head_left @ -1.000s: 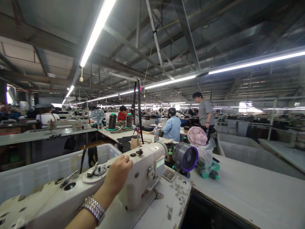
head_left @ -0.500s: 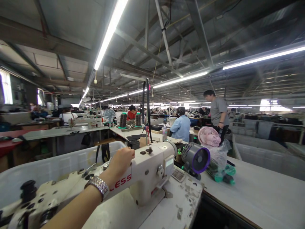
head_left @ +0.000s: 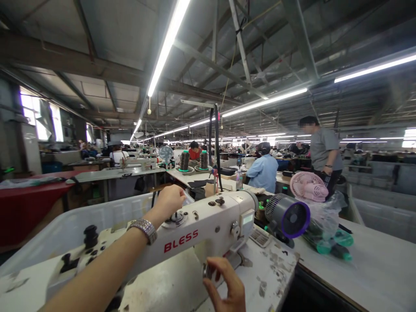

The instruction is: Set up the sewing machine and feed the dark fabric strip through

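Right hand risen under sewing machine, purple fan beside

Bright overhead tube lights, warped edges

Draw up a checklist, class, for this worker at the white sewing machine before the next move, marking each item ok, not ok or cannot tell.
1. Left hand rests on top of the white BLESS sewing machine: ok.
2. Right hand is under the machine arm, fingers curled by a small metal part: ok.
3. Needle clear of fingers: cannot tell, hidden.
4. Fabric under the foot: cannot tell.
5. Grey fan with purple rim stands apart from the machine: ok.
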`<state>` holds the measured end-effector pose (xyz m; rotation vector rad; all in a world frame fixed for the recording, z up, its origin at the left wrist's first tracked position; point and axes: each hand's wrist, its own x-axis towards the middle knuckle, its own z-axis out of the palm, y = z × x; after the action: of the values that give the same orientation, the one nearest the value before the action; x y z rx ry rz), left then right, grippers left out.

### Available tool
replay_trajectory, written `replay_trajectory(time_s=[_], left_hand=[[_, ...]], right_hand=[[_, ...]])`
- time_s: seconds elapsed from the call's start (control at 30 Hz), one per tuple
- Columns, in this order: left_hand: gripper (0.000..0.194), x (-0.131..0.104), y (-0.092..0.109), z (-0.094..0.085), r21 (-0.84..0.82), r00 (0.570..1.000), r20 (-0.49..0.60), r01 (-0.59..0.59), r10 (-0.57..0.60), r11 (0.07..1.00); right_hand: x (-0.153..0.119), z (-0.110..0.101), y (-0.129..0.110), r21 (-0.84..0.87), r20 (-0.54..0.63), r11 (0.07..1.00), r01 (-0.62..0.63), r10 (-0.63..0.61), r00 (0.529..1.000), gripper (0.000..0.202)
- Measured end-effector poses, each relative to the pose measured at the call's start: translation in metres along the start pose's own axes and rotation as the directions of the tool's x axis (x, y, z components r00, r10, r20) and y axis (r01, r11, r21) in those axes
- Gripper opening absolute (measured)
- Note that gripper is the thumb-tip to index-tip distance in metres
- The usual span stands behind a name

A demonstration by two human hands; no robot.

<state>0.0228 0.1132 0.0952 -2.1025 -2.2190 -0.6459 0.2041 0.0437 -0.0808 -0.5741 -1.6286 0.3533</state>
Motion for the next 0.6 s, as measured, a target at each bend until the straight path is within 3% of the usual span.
replay_trajectory(time_s=[0.1,0.23,0.43,0.6], left_hand=[[0.015,-0.007,0.0,-0.009,0.098,1.0,-0.008,0.022,-0.021,0.995],[0.018,-0.02,-0.01,-0.014,0.183,0.996,0.054,0.064,-0.075,0.981],[0.012,-0.041,-0.018,-0.011,0.304,0.995,0.032,0.076,-0.09,0.95],[0.019,-0.064,-0.013,-0.005,0.354,0.999,-0.017,0.053,-0.051,0.934]], right_hand=[[0.054,0.002,-0.005,0.004,0.011,0.986,0.166,-0.166,0.986,0.019],[0.103,0.017,-0.004,0.028,0.114,0.987,0.161,-0.163,0.98,0.027],[0.134,0.048,0.005,0.052,0.215,0.988,0.142,-0.15,0.965,0.024],[0.145,0.058,0.006,0.059,0.317,0.984,0.166,-0.176,0.932,0.02]])
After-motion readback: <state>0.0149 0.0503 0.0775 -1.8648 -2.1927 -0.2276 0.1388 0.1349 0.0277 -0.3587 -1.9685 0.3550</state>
